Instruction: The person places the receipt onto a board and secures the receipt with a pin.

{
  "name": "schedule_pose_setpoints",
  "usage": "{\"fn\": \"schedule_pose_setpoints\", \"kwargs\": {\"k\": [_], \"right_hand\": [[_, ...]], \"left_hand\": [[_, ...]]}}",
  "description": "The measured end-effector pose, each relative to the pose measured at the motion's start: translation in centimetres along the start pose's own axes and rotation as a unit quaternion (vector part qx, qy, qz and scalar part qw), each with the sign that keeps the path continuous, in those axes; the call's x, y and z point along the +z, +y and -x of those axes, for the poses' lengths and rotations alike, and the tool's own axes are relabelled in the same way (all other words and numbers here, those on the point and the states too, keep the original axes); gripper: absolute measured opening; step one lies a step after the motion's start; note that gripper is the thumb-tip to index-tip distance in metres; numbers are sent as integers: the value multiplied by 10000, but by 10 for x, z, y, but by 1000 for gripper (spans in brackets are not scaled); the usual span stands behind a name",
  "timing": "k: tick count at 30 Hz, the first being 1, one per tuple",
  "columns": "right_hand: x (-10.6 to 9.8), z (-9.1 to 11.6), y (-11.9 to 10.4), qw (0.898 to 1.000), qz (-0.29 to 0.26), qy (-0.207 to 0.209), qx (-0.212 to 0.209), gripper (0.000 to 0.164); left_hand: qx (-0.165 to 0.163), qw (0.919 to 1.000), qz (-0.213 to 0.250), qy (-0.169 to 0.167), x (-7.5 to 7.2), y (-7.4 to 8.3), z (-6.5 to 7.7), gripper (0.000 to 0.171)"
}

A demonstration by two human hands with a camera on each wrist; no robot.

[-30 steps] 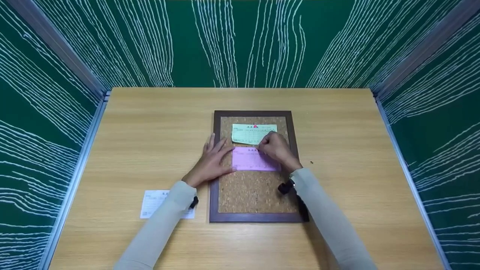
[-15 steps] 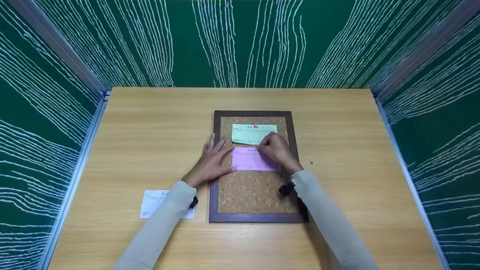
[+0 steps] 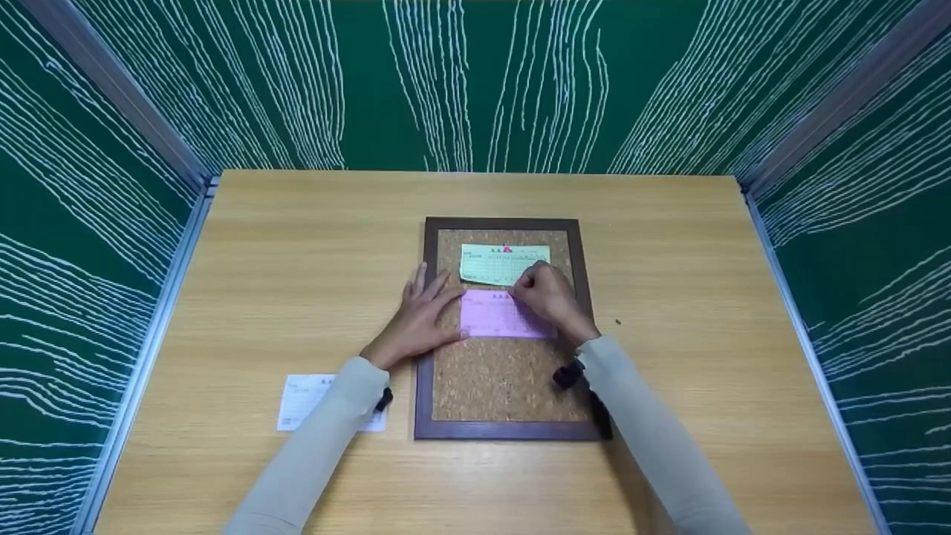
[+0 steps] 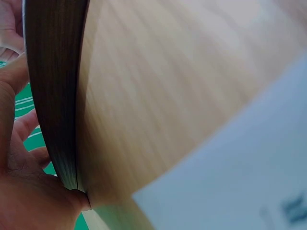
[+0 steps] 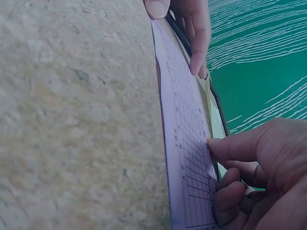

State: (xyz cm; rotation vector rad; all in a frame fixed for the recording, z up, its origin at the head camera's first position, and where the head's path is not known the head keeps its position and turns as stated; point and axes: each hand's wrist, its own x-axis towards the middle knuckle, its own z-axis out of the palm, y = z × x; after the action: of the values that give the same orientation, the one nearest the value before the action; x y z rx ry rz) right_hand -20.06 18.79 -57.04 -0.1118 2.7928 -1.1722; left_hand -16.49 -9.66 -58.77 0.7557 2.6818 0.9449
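A brown-framed corkboard [image 3: 505, 379] lies on the table, bearing a green printed slip [image 3: 490, 261] with a red push pin [image 3: 507, 250] at its top edge. Just below it is a pink printed slip [image 3: 494, 316]. My left hand [image 3: 417, 321] spreads over the frame's left side, thumb and index finger resting at the pink slip's left corners. At the slip's top edge my right hand [image 3: 550, 297] has its thumb and fingers curled together. Under that thumb, in the right wrist view, shows a small orange bit of a push pin [image 5: 208, 141], the remainder hidden by the fingers.
On the table left of the board lies a white printed slip [image 3: 303, 397], partly under the left sleeve [image 3: 327, 438]. A tiny dark speck [image 3: 617, 322] sits right of the board. Green panels [image 3: 401, 89] with white lines enclose the table's back and sides.
Both hands and the pink slip stay in place. The red spot beside the right fingertips, visible earlier in the head view, is now barely seen there.
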Motion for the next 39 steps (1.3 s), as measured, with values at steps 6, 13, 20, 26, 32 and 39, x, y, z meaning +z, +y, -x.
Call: {"fn": "schedule_pose_setpoints", "kwargs": {"k": [6,13,20,26,32,39], "right_hand": [[1,0,2,9999,29,75,-85,12],[3,1,1,10000,11,70,-24,11],[3,1,4,9998,-204,-4,21,10],[2,2,11,9992,-157,-50,-354,10],[2,0,16,9950,168,-112,-982,6],[-2,-1,18,9903,298,-368,-1309,5]], "left_hand": [[-30,10000,-58,-34,1,-2,-1,80],[-30,9999,-110,-46,0,-2,-1,80],[-60,10000,-49,-25,0,-1,-1,79],[-38,10000,-68,-8,3,-2,-1,79],[-24,9999,-108,14,3,-3,-2,80],[-7,9998,-174,-19,2,-3,-2,80]]}}
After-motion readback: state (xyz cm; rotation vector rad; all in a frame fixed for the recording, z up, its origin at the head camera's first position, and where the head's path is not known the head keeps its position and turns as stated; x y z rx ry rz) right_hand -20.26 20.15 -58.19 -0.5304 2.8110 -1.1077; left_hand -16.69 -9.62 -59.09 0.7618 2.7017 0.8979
